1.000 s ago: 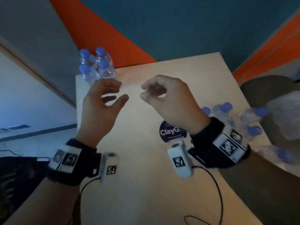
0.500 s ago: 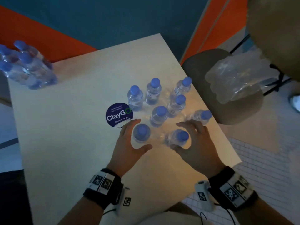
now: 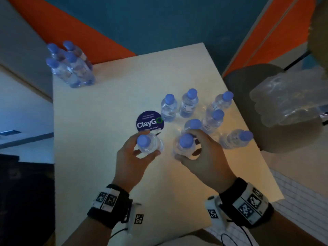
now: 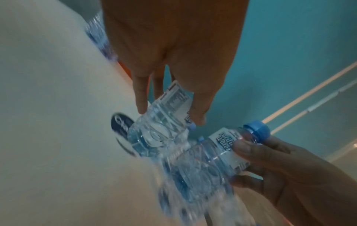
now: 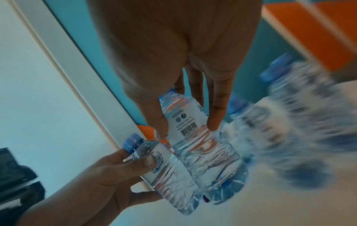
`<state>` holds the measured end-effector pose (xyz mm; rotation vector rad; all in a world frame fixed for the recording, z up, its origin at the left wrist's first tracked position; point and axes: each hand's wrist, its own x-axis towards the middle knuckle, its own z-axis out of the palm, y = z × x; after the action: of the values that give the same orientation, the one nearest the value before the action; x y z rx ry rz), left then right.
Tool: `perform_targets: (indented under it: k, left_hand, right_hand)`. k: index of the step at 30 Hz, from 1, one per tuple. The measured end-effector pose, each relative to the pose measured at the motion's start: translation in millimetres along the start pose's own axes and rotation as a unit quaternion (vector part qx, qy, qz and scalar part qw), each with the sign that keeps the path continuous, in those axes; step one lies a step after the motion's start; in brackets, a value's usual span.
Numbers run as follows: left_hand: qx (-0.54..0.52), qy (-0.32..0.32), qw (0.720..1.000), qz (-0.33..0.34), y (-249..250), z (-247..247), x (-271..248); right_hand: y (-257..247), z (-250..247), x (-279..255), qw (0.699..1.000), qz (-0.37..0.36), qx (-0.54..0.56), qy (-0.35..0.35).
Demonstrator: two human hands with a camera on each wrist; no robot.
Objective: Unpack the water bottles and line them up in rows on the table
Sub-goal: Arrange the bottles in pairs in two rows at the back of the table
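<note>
while one blue-capped bottle is gripped around its body by the left hand, just below the round claygo sticker, a second bottle is clasped by the right hand just beside it. six loose bottles are clustered behind them on the pale table. four bottles are grouped at the far left corner.

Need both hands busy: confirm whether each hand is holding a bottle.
Yes: the left hand grips one bottle, the right hand another.
</note>
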<state>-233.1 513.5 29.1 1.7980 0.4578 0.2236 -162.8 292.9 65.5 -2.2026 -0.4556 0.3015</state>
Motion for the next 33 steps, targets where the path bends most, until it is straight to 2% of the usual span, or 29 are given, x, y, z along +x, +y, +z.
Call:
perform_targets:
  k: [6,9,12,20,26,33]
  left_hand:
    - [0.051,0.14,0.989,-0.017,-12.3,-107.9,31.5]
    - [0.103,0.154,0.982,-0.035,-33.8,-152.5,58.5]
    - [0.151,0.163,0.974,-0.045,-56.8,-184.1,92.7]
    - [0.159,0.197,0.967,-0.037,-98.4,-220.0,195.3]
    - [0.201,0.191,0.96,-0.034,-91.3,-234.4,249.5]
    - [0.213,0.181,0.959,-0.049,-88.9,-237.8,282.3]
  right_hand:
    - [-78.4,88.7,91.7,0.991,-0.069,0.088,-0.072]
    - [-99.0,138.1,137.4,0.988,-0.074,0.079,-0.111]
    - [-114.0,184.7,180.4,0.989,-0.067,0.061,-0.117]
    - [-129.5,254.0,268.0,0.994,-0.053,0.022,-0.098]
    - [-148.1,270.5,316.5,0.995,-0.071,-0.023,-0.059]
    - [-158.1,281.2,347.7,0.996,-0.059,-0.042,-0.057]
